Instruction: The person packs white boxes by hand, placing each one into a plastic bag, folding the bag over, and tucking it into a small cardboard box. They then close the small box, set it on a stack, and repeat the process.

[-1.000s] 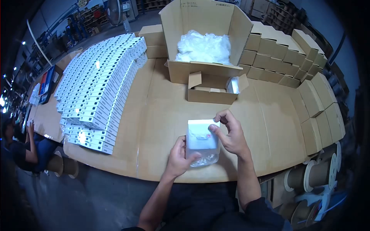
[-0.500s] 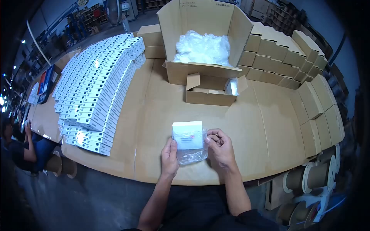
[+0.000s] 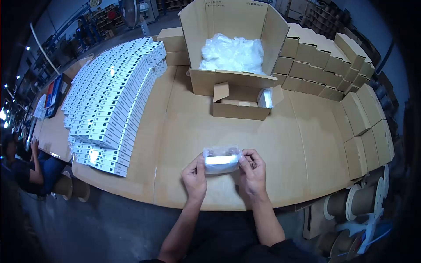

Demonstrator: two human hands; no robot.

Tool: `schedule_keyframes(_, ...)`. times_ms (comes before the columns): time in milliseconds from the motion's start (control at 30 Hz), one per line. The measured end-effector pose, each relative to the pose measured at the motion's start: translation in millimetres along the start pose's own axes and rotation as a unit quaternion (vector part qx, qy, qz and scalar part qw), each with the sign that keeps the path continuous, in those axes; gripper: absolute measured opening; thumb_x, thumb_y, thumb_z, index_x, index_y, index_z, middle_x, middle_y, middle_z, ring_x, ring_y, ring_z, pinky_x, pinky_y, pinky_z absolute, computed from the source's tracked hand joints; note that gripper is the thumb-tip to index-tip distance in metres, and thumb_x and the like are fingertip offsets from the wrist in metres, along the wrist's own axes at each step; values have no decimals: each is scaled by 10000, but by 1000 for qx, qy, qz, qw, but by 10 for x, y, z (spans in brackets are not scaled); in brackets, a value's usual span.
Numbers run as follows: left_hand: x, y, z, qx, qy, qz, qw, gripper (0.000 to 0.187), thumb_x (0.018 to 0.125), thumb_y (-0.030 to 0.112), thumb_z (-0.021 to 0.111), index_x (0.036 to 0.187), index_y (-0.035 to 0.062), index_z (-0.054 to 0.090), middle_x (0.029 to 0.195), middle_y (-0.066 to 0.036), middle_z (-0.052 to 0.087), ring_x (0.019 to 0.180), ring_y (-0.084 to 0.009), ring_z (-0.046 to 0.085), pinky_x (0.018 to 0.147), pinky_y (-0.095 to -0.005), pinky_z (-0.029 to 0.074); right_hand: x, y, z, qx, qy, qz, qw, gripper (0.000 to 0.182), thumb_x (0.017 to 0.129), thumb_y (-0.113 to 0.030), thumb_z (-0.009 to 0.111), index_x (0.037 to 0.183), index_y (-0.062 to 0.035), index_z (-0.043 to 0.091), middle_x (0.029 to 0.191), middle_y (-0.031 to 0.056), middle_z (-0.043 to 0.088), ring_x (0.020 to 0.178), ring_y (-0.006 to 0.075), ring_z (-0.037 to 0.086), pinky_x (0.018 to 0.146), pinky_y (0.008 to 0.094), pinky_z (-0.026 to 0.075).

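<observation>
Both hands hold a small white box in a clear plastic bag (image 3: pixel 221 159) just above the near edge of the cardboard-covered table (image 3: pixel 280 144). My left hand (image 3: pixel 195 175) pinches the bag's left end and my right hand (image 3: pixel 251 171) pinches its right end. The box is turned edge-on, so only a narrow white side shows through the plastic.
A small open carton (image 3: pixel 240 107) stands mid-table, with a large open carton of clear bags (image 3: pixel 231 53) behind it. Rows of white boxes (image 3: pixel 112 98) fill the left side. Closed brown cartons (image 3: pixel 346 83) line the right. A person (image 3: pixel 19 166) sits at far left. Spools (image 3: pixel 355 201) stand at lower right.
The bagged box was upright with its white face showing and has been tipped flat, edge-on. Both hands moved to pinch its two ends, slightly lower and nearer to me.
</observation>
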State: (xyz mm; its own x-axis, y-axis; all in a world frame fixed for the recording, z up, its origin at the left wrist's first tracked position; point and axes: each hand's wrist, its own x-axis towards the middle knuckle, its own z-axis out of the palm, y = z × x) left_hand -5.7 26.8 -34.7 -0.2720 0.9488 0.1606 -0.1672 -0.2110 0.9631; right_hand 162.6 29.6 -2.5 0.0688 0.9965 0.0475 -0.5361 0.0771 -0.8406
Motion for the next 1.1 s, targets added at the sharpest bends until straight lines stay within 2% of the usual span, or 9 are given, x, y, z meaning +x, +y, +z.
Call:
schedule_keyframes(33,-10,5,73,-42,35,-14,998,323,1096,152,526,1209,-112,674,1073,-117,721,1005,-132,648,918,-265,507,-14,33,29,14,8,-5,1000,119,1010,-23,642,1124,-14,608,979,17,660,878,48,585,790,200,462)
schedule_keyframes(267,106,58,139,-219,72,-34,973,225,1101,149,507,1137,-46,614,1107,-103,687,1018,-137,636,934,-289,512,-30,66,41,-25,-2,-34,999,134,1049,-113,597,1154,-52,540,1021,7,625,914,57,560,828,205,424)
schedule_keyframes(400,174,172,164,-226,64,-49,971,200,1114,162,475,1105,-4,588,1067,-78,659,999,-121,633,927,-295,523,-45,64,150,-77,-67,-80,992,320,951,21,695,1186,-51,489,1142,59,590,1068,121,578,944,261,473)
schedule_keyframes(433,176,205,182,-230,59,-58,970,195,1117,167,469,1083,12,583,1042,-65,651,987,-114,633,922,-297,530,-51,97,121,-53,-42,-32,997,346,911,78,721,1152,-44,505,1115,53,603,1045,104,590,931,263,491)
schedule_keyframes(533,163,111,143,-256,27,-75,963,225,1115,179,474,1184,-4,585,1139,-90,647,1083,-149,623,981,-312,504,-41,56,153,-54,-3,-29,998,297,925,53,724,1119,-42,521,1066,40,614,987,90,604,887,249,504)
schedule_keyframes(633,75,309,193,-9,-31,75,997,381,1099,192,508,1405,-33,465,1318,-138,606,1242,-191,565,1076,-322,442,-42,58,160,-67,19,-70,995,245,934,36,726,1084,-32,544,986,23,629,924,83,614,850,241,513)
schedule_keyframes(733,13,240,170,15,-115,3,993,503,1087,204,533,1512,0,356,1370,-142,578,1276,-191,543,1096,-332,424,-54,5,97,-115,-7,-76,990,185,941,27,721,1046,-23,577,1002,40,656,930,89,620,866,249,518)
schedule_keyframes(900,-4,134,100,-103,-73,-143,982,239,1079,176,568,1181,-22,654,1120,-71,691,1061,-130,644,960,-292,519,-42,-66,-7,-148,-32,-23,988,141,950,20,708,1035,-8,599,1075,104,707,1027,110,645,904,262,522)
schedule_keyframes(1100,-21,267,159,-133,-51,-179,973,250,1069,217,585,1156,-11,641,1052,-94,701,982,-171,713,839,-351,633,-6,-207,126,-191,31,-15,981,116,978,27,645,1089,35,611,1277,243,681,1235,246,642,1054,339,484)
